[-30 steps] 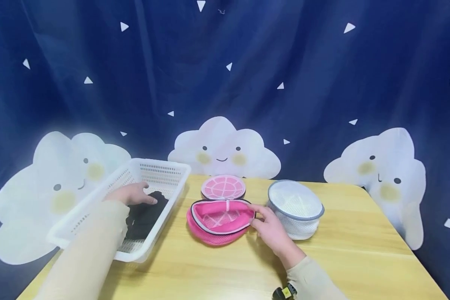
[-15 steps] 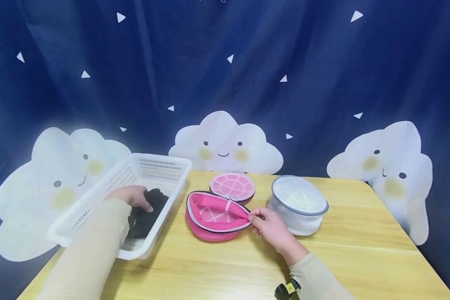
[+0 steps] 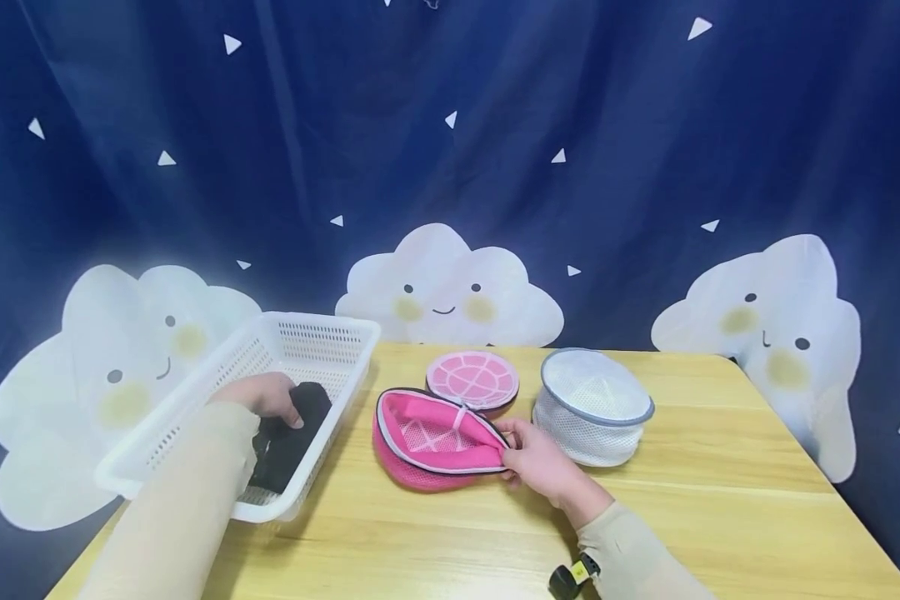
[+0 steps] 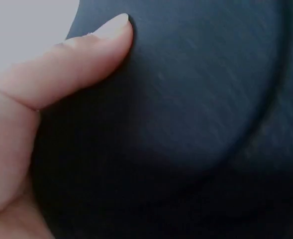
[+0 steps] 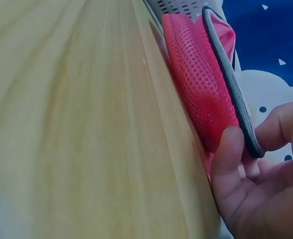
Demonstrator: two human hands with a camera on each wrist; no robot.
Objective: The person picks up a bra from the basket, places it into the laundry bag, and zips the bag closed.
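My left hand [image 3: 262, 393] reaches into the white plastic basket [image 3: 357, 360] and grips a black garment [image 3: 300, 442]. In the left wrist view the thumb lies across the garment's smooth dark fabric [image 4: 196, 99], which shows a curved edge; the other fingers are hidden. To the right of the basket, my right hand [image 3: 546, 458] pinches the dark-trimmed rim of a pink mesh laundry bag [image 3: 420, 479]. The bag's mouth gapes, and its round pink lid [image 3: 472, 379] lies folded back behind it. In the right wrist view, thumb and fingers hold the pink mesh bag [image 5: 201, 84] at its edge.
A round white mesh laundry bag [image 3: 592, 425] with grey trim stands on the wooden table [image 3: 420, 542], just beyond my right hand. A dark blue curtain [image 3: 450, 167] with cloud and triangle prints hangs behind the table.
My right hand has shifted its hold along the pink bag's rim and drawn the mouth wider, and the lid has slid rightward. In the basket, the black garment is slightly reshaped under my left hand.
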